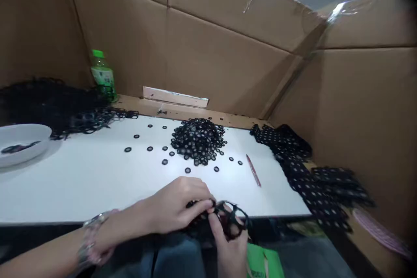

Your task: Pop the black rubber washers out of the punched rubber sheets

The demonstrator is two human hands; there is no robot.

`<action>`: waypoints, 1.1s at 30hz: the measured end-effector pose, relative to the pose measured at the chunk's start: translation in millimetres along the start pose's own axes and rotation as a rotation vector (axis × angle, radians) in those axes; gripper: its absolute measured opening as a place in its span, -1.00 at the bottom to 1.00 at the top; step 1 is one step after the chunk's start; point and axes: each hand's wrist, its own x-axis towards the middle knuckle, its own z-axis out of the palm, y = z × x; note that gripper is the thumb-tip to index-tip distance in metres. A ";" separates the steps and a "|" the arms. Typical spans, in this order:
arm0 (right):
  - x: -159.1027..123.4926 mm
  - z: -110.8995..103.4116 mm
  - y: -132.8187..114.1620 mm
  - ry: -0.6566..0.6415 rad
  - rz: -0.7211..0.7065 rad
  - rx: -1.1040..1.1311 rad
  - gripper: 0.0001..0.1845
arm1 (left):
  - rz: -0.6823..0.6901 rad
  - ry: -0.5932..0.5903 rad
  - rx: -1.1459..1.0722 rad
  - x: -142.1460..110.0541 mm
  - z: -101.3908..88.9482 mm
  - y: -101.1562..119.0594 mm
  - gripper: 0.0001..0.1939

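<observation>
At the table's front edge my left hand (177, 204) and my right hand (230, 247) meet, thumbs and fingertips close together. My right hand is closed on a black openwork piece (233, 217) with large round holes, which curves over its fingers. With its fingers closed, my left hand pinches black material (192, 203) at the side of that piece; its exact shape is partly hidden by the fingers. Beyond the hands, a heap of small black rings (197, 139) lies on the white table (97, 182), with several single rings (165, 161) scattered around it.
A white bowl (26, 156) with dark bits stands at left, before a black tangled pile (55, 104) and a green-capped bottle (103, 76). A red pen (253, 170) lies right of the rings. Black dotted fabric (293, 160) drapes over the right edge. Cardboard walls (208, 47) enclose the table.
</observation>
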 end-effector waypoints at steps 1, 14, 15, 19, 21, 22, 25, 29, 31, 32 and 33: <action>0.0 -0.6 2.3 0.016 0.019 -0.010 -0.62 | -0.076 0.088 -0.051 3.8 -4.5 -4.0 -0.70; 12.0 -3.8 21.2 -0.088 0.561 0.366 -0.57 | -0.264 0.241 0.578 87.1 -54.6 -120.3 -0.77; 12.7 -2.8 19.0 -0.090 0.559 0.381 -0.58 | -0.241 0.252 0.577 82.6 -51.1 -112.1 -0.76; 12.4 1.6 7.6 -0.091 0.559 0.372 -0.57 | 0.069 0.230 0.395 43.3 -36.1 -55.1 -0.81; 11.1 2.9 3.5 -0.098 0.579 0.349 -0.55 | 0.222 0.069 0.318 20.4 -28.2 -29.8 -0.83; 10.3 3.1 2.5 -0.111 0.588 0.338 -0.53 | 0.247 0.012 0.306 10.5 -24.1 -21.4 -0.82; 7.5 1.5 4.4 -0.199 0.550 0.326 -0.47 | 0.206 -0.041 0.275 -10.0 -12.7 -13.7 -0.82; 6.0 -2.0 12.9 -0.251 0.381 0.282 -0.43 | 0.122 0.034 0.179 -18.8 -0.6 -19.3 -0.81; 6.5 -2.6 17.0 -0.217 0.300 0.255 -0.47 | 0.104 0.069 0.171 -19.4 5.9 -18.6 -0.79; 6.7 -2.7 18.8 -0.192 0.263 0.244 -0.47 | 0.091 0.089 0.167 -19.5 9.3 -17.2 -0.78; 6.5 -2.6 20.4 -0.160 0.232 0.231 -0.47 | 0.075 0.114 0.153 -19.4 12.7 -15.6 -0.77</action>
